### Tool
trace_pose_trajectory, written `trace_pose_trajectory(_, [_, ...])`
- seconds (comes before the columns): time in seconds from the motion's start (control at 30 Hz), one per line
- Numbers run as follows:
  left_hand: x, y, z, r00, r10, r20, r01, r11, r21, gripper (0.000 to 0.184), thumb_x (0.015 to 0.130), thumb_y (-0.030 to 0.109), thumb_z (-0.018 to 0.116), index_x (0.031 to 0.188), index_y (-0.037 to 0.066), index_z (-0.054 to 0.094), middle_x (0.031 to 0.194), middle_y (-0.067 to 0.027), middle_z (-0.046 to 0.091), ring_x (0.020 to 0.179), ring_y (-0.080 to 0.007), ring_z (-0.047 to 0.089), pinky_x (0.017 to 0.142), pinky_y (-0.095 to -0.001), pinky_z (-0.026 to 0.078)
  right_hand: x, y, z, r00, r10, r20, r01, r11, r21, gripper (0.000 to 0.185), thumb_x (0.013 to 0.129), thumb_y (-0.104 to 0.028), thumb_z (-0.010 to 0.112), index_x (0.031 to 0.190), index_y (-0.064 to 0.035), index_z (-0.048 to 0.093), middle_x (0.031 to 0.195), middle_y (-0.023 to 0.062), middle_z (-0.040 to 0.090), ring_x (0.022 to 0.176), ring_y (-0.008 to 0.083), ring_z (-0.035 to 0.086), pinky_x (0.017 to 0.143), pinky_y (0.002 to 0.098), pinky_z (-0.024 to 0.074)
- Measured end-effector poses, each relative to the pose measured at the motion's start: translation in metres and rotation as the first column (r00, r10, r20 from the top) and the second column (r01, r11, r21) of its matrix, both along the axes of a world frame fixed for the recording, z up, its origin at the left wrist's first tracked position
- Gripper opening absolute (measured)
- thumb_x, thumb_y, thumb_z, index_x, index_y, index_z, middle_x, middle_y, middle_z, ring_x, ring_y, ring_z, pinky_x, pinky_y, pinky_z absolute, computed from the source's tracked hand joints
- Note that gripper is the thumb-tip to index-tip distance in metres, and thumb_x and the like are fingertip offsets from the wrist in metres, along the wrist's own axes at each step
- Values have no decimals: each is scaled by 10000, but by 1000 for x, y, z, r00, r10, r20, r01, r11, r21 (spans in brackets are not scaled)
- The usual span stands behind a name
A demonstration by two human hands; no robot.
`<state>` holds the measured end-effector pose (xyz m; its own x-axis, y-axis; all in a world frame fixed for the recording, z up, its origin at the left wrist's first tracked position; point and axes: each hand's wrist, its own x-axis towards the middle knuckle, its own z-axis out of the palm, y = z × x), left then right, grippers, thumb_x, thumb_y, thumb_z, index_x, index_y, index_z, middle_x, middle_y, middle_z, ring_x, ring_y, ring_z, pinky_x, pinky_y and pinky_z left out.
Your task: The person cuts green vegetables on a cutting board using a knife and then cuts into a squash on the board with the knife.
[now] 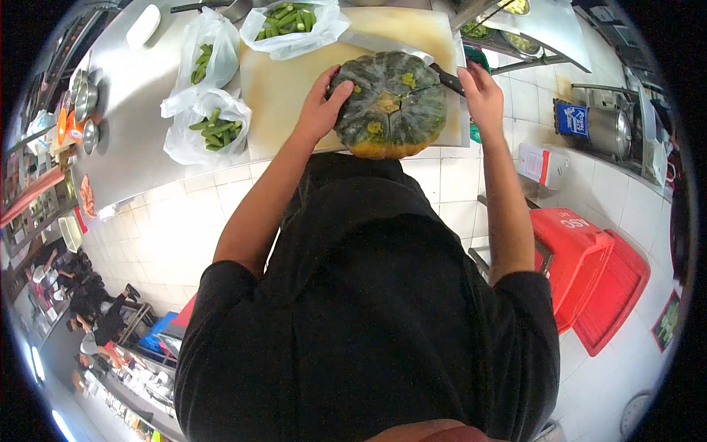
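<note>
A large green pumpkin (pixel 387 121) with yellow-orange patches sits at the near edge of a pale cutting board (pixel 283 92). My left hand (pixel 321 107) grips its left side, thumb on top. Dark lines run across the pumpkin's top; whether they are cuts I cannot tell. Behind it lies a knife, its blade (pixel 383 46) pointing up and left and its black handle (pixel 446 78) toward the right. My right hand (pixel 484 102) is beside the end of this handle, fingers apart and partly hidden; most of the handle shows outside the hand.
Plastic bags of cut green vegetables (pixel 291 23), (pixel 217 132) stand on and beside the board, on a steel table (pixel 140 88). Metal bowls (pixel 86 99) are at the left. A red bin (pixel 563 258) stands on the floor to my right. Other people (pixel 92 298) are far left.
</note>
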<state>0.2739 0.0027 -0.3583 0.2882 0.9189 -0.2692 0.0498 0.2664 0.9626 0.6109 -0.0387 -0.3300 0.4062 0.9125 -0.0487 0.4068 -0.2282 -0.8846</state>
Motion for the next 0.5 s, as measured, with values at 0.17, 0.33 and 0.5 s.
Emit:
trace_pose_trajectory(0.17, [7, 0, -1, 999, 32, 12, -32, 999, 41, 648, 1036, 375, 646, 1501, -34, 455, 1421, -174, 566, 1298, -227, 531, 1125, -343, 400, -62, -46, 8, 931, -18, -363, -98, 950, -297, 933, 837, -463, 862, 1485, 58, 439, 1283, 182, 646, 1179, 257, 633, 971, 370, 529])
trace_pose_trajectory(0.33, [7, 10, -2, 1000, -6, 19, 5, 998, 66, 627, 1050, 376, 618, 1503, -26, 455, 1394, -160, 576, 1277, -206, 529, 1110, -337, 409, -77, -46, 14, 802, -45, -595, -125, 962, -242, 1164, 766, -454, 915, 1558, 102, 268, 1426, 239, 565, 1309, 311, 565, 1101, 393, 453])
trace_pose_trajectory(0.5, [7, 16, 0, 998, -51, 24, 49, 995, 83, 586, 1054, 357, 604, 1497, -4, 476, 1408, -169, 581, 1276, -230, 549, 1093, -356, 431, -72, -49, -2, 842, -37, -538, -103, 968, -228, 1170, 749, -429, 924, 1552, 111, 268, 1447, 242, 553, 1336, 304, 546, 1139, 374, 412])
